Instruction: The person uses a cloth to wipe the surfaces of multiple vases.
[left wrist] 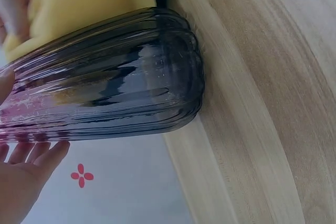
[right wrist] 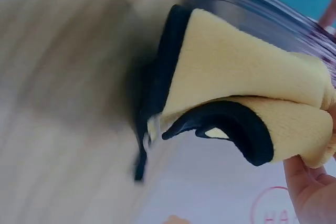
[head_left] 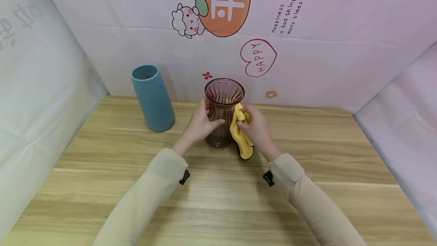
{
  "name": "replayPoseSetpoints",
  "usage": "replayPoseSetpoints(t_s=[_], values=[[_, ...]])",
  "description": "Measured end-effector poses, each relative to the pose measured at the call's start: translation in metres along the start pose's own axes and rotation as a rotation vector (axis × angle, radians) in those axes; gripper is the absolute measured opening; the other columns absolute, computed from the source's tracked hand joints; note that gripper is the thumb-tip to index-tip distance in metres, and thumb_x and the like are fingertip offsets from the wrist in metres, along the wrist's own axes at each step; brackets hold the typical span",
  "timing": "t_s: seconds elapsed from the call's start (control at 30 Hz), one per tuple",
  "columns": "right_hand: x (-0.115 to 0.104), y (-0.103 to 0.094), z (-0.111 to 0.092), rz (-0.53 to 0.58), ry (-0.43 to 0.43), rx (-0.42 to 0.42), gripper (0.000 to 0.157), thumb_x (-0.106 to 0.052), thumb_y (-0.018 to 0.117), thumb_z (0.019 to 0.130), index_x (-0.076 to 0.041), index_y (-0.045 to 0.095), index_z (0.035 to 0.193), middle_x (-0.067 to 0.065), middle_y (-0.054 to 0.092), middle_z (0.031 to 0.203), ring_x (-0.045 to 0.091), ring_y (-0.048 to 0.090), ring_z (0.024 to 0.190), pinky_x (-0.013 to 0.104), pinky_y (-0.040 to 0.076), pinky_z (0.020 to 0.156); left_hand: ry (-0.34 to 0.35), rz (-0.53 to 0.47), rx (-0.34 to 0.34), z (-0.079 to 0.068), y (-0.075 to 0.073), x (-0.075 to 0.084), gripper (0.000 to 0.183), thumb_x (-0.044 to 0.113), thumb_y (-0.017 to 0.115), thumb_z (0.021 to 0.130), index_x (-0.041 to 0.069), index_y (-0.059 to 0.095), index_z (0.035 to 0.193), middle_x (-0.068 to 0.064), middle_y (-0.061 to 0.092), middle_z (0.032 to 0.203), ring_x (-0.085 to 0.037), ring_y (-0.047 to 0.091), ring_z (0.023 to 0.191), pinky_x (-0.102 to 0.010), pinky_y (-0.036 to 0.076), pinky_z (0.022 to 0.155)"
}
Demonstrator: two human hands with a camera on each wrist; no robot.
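Observation:
A ribbed, see-through purple glass vase (head_left: 218, 124) with a flared rim stands upright on the wooden table. My left hand (head_left: 200, 121) grips its left side, thumb across the front and fingers round the back. In the left wrist view the clear base of the vase (left wrist: 147, 72) meets the table. My right hand (head_left: 255, 124) pinches a yellow cloth (head_left: 243, 139) with a dark edge, bunched against the vase's right side. The right wrist view shows the cloth (right wrist: 236, 61) hanging in folds from the fingers, covering part of the glass.
A blue tapered vase (head_left: 153, 100) stands to the left, near the table's back edge. Behind the wooden table (head_left: 218, 208) hangs a white printed cloth backdrop (head_left: 136, 44), with more white fabric (head_left: 409, 98) at both sides.

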State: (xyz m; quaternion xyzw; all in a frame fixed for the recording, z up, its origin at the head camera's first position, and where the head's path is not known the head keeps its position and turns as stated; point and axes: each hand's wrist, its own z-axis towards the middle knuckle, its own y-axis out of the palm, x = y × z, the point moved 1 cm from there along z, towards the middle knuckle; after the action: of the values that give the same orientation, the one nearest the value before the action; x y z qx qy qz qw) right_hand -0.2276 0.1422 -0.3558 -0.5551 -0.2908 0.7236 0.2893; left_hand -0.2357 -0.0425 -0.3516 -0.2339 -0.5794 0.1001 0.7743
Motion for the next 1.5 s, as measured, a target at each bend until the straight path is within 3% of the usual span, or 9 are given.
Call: replayPoseSetpoints(t_s=[0.1, 0.2, 0.33, 0.5, 0.67, 0.9, 1.03, 1.2, 1.5], values=[[0.013, 0.011, -0.004, -0.01, 0.075, -0.099, 0.03, -0.006, 0.065, 0.086, 0.0, 0.058, 0.115, 0.017, 0.064, 0.108, 0.018, 0.054, 0.071, 0.025, 0.045, 0.06, -0.007, -0.007, 0.0, 0.0, 0.0, 0.001, 0.081, 0.011, 0.073, 0.083, -0.001, 0.023, 0.145, -0.02, 0.039, 0.14, -0.034, 0.044, 0.129, -0.047, 0.037, 0.111], [0.024, 0.022, -0.008, -0.039, 0.128, -0.184, 0.029, -0.007, 0.064, 0.088, -0.002, 0.057, 0.116, 0.014, 0.064, 0.1, 0.018, 0.055, 0.073, 0.025, 0.044, 0.06, -0.002, -0.013, -0.005, 0.0, 0.0, 0.001, 0.08, 0.01, 0.073, 0.083, -0.001, 0.024, 0.144, -0.02, 0.04, 0.141, -0.035, 0.044, 0.131, -0.047, 0.036, 0.111], [0.033, 0.031, -0.01, -0.099, 0.123, -0.2, 0.029, -0.007, 0.064, 0.088, -0.003, 0.058, 0.116, 0.012, 0.062, 0.09, 0.017, 0.052, 0.065, 0.025, 0.04, 0.056, 0.009, -0.019, -0.009, 0.0, 0.0, -0.001, 0.078, 0.011, 0.073, 0.083, 0.0, 0.025, 0.144, -0.019, 0.039, 0.142, -0.034, 0.042, 0.133, -0.046, 0.035, 0.113], [0.031, 0.028, -0.01, -0.108, 0.105, -0.162, 0.028, -0.009, 0.066, 0.087, -0.003, 0.06, 0.113, 0.013, 0.064, 0.096, 0.016, 0.052, 0.066, 0.025, 0.04, 0.057, 0.024, -0.009, -0.001, 0.0, 0.002, -0.002, 0.082, 0.017, 0.075, 0.082, 0.003, 0.025, 0.145, -0.017, 0.038, 0.143, -0.031, 0.041, 0.135, -0.047, 0.035, 0.113], [0.018, 0.014, -0.005, -0.079, 0.096, -0.109, 0.031, -0.012, 0.065, 0.087, -0.004, 0.058, 0.116, 0.015, 0.065, 0.099, 0.016, 0.049, 0.064, 0.024, 0.039, 0.054, -0.02, 0.025, 0.024, 0.001, 0.006, 0.001, 0.089, 0.029, 0.078, 0.079, 0.007, 0.024, 0.147, -0.015, 0.037, 0.147, -0.029, 0.038, 0.138, -0.047, 0.032, 0.114], [-0.009, -0.009, 0.006, 0.019, -0.068, 0.119, 0.028, -0.005, 0.065, 0.082, 0.003, 0.061, 0.109, 0.021, 0.064, 0.102, 0.022, 0.049, 0.069, 0.027, 0.039, 0.059, -0.065, 0.066, 0.07, 0.0, 0.009, 0.001, 0.093, 0.04, 0.077, 0.078, 0.01, 0.023, 0.147, -0.013, 0.039, 0.146, -0.028, 0.041, 0.136, -0.048, 0.036, 0.111], [-0.015, -0.016, 0.009, 0.044, -0.107, 0.171, 0.027, -0.003, 0.064, 0.082, 0.002, 0.062, 0.108, 0.02, 0.064, 0.104, 0.022, 0.046, 0.069, 0.027, 0.037, 0.06, -0.076, 0.095, 0.111, 0.0, 0.012, 0.001, 0.088, 0.038, 0.076, 0.08, 0.008, 0.026, 0.146, -0.013, 0.042, 0.143, -0.028, 0.045, 0.132, -0.048, 0.04, 0.108], [-0.009, -0.011, 0.005, 0.0, -0.075, 0.1, 0.029, -0.004, 0.066, 0.083, 0.001, 0.06, 0.111, 0.02, 0.064, 0.11, 0.021, 0.047, 0.065, 0.027, 0.039, 0.058, -0.072, 0.076, 0.102, 0.001, 0.011, 0.002, 0.086, 0.033, 0.075, 0.082, 0.007, 0.024, 0.146, -0.015, 0.045, 0.142, -0.029, 0.046, 0.132, -0.046, 0.04, 0.109], [0.018, 0.019, -0.006, -0.102, 0.075, -0.148, 0.03, -0.01, 0.066, 0.088, -0.006, 0.06, 0.118, 0.014, 0.066, 0.113, 0.023, 0.063, 0.086, 0.035, 0.053, 0.071, -0.114, -0.012, -0.003, 0.005, -0.004, -0.007, 0.085, 0.032, 0.076, 0.081, 0.009, 0.023, 0.143, -0.018, 0.044, 0.143, -0.03, 0.043, 0.134, -0.046, 0.041, 0.108]])
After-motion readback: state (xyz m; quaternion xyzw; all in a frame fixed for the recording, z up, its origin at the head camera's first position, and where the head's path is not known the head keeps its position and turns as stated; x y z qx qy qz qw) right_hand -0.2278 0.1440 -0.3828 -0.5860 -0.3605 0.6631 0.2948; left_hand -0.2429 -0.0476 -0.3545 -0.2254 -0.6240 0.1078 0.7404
